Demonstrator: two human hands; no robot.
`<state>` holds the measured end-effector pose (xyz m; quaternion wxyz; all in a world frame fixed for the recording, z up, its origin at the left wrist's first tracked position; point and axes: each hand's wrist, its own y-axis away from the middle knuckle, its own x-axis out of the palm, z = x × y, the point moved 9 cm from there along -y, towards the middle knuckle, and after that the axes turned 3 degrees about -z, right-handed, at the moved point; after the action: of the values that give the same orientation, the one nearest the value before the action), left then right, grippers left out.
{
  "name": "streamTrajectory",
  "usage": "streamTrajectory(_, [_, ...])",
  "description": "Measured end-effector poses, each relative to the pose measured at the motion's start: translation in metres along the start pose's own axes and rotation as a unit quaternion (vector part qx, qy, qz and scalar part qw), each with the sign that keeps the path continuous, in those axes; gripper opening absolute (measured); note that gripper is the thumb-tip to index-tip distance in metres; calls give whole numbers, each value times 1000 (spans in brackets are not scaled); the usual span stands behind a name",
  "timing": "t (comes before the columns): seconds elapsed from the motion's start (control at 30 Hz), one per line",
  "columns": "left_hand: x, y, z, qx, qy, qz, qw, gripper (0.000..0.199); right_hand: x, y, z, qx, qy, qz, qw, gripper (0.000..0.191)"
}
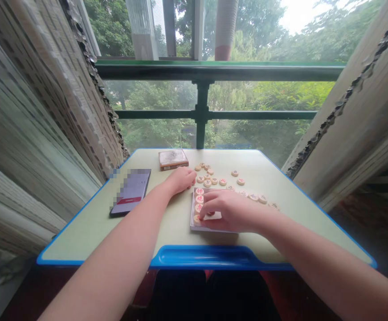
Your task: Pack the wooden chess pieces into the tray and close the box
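Over an open shallow box [191,223], my right hand [229,208] has its thumb and forefinger closed at a round Chinese chess piece [197,219] in the near left corner. More pieces with red characters, such as this chess piece [199,191], line the box's left side; my hand covers much of the rest. My left hand [181,179] rests on the table beyond the box with fingers curled together, beside a loose chess piece [200,179]. What those fingers hold, if anything, is hidden.
Several loose chess pieces [222,182] lie scattered behind and right of the box. A box lid [173,157] sits at the back, and a phone [132,196] lies at left. The pale table [90,240] has a blue rim; curtains [90,89] flank the window.
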<state>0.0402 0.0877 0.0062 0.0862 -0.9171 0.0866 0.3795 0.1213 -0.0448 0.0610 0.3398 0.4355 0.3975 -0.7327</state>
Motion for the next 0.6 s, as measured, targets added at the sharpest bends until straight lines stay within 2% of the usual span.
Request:
streamTrajectory(0.2, [1, 1, 0, -6, 3, 3, 1000, 24, 1, 0, -1, 8, -3, -21, 1000, 14])
streamTrajectory(0.37, [2, 1, 6, -29, 10, 8, 999, 23, 0, -1, 6, -28, -22, -18, 999, 15])
streamTrajectory(0.6, [2, 1, 6, -28, 20, 6, 999, 21, 2, 0, 3, -35, -31, 0, 999, 17])
